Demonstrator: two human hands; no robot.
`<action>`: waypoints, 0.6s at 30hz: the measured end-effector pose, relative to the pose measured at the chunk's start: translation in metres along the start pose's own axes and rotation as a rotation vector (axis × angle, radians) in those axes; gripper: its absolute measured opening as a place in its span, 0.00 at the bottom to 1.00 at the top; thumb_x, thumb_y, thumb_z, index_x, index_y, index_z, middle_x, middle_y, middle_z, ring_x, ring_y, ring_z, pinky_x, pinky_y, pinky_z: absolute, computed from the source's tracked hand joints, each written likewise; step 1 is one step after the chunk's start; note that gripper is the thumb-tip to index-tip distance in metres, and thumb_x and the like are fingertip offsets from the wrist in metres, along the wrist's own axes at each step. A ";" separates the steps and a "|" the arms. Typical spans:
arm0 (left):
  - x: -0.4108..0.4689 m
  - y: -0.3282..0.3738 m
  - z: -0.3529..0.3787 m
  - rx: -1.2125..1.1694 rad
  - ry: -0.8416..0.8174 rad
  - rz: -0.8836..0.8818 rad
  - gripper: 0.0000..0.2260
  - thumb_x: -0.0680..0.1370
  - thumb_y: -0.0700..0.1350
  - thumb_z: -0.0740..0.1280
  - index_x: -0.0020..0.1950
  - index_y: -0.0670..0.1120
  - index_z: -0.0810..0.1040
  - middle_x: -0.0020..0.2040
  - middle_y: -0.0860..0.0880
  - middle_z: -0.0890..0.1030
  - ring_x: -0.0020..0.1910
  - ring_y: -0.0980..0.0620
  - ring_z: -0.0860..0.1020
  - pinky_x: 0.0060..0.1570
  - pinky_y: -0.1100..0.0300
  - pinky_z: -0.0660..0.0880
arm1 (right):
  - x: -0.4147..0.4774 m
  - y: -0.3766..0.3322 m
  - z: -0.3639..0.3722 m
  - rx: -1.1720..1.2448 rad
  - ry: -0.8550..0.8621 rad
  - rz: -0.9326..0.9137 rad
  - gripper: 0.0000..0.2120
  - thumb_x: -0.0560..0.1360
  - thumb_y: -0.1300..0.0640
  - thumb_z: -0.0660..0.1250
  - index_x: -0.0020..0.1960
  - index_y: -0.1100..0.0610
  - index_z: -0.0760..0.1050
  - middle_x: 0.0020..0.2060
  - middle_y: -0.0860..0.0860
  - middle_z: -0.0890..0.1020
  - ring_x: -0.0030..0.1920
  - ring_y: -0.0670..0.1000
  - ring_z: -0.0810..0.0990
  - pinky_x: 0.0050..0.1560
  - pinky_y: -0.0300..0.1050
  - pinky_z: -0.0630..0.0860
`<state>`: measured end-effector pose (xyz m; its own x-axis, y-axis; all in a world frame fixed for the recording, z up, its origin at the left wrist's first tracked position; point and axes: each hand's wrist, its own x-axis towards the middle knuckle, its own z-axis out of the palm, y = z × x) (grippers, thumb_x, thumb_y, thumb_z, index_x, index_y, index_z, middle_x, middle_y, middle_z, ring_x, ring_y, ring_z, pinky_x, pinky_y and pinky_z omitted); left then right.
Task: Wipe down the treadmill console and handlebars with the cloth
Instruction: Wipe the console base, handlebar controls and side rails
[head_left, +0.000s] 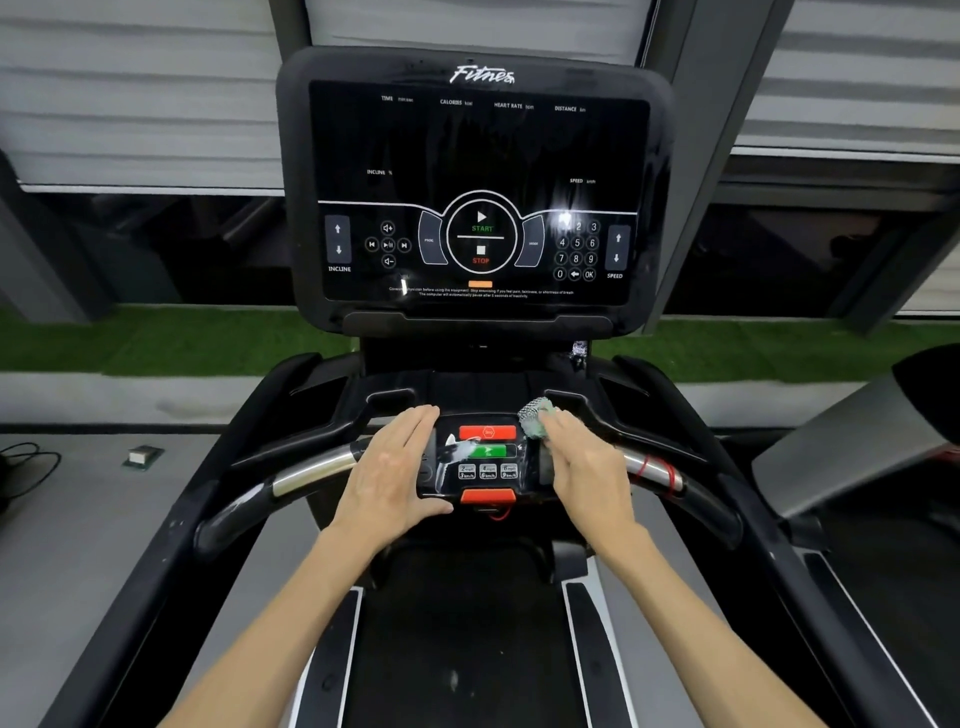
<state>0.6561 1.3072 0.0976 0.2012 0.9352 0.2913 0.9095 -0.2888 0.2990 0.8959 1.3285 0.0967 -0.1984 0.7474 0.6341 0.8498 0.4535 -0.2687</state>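
Grey slatted shutters and a strip of green artificial turf run behind the treadmill. Its tall glossy black console screen stands unlit above a small black control pad with red and green buttons. At the pad's far right corner sits the small wadded green-and-white cloth, knobbly in weave and bunched into a lump. It pokes out just beyond the fingertips of the right hand, which lies flat over it with fingers straight, pressing rather than clutching. How much cloth runs under the palm is hard to tell.

The left hand rests against the pad's left edge, fingers straight and together, thumb along the near rim, holding nothing. From the cloth, the right chrome-and-black handlebar, wound with red cord, slants away rightward and back toward the person. The cloth hand is plainly the nearer one to it, and a wipe would likely follow that slant. The matching left handlebar lies beyond the pad, on the empty hand's side.
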 end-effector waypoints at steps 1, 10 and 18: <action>0.000 0.000 0.000 0.000 0.000 -0.002 0.53 0.61 0.57 0.80 0.78 0.44 0.56 0.76 0.48 0.62 0.75 0.50 0.60 0.72 0.61 0.50 | -0.007 0.001 0.002 -0.069 -0.010 -0.015 0.18 0.70 0.71 0.70 0.59 0.63 0.79 0.55 0.58 0.82 0.54 0.56 0.82 0.47 0.45 0.82; -0.001 0.000 0.002 0.003 0.011 -0.002 0.53 0.61 0.56 0.80 0.78 0.44 0.56 0.76 0.47 0.62 0.75 0.49 0.60 0.72 0.60 0.52 | -0.059 0.007 -0.010 -0.159 -0.174 -0.124 0.29 0.58 0.79 0.70 0.57 0.62 0.80 0.57 0.56 0.81 0.62 0.56 0.78 0.43 0.40 0.81; -0.001 0.001 0.001 -0.005 0.010 0.001 0.53 0.60 0.55 0.81 0.77 0.43 0.57 0.75 0.46 0.64 0.75 0.48 0.62 0.71 0.58 0.56 | 0.014 0.008 -0.018 -0.179 -0.160 -0.147 0.22 0.61 0.76 0.68 0.53 0.61 0.79 0.47 0.53 0.81 0.42 0.53 0.80 0.33 0.41 0.77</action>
<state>0.6572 1.3064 0.0963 0.1985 0.9328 0.3007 0.9076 -0.2908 0.3028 0.9087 1.3340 0.1160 -0.3884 0.7538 0.5300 0.8761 0.4803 -0.0410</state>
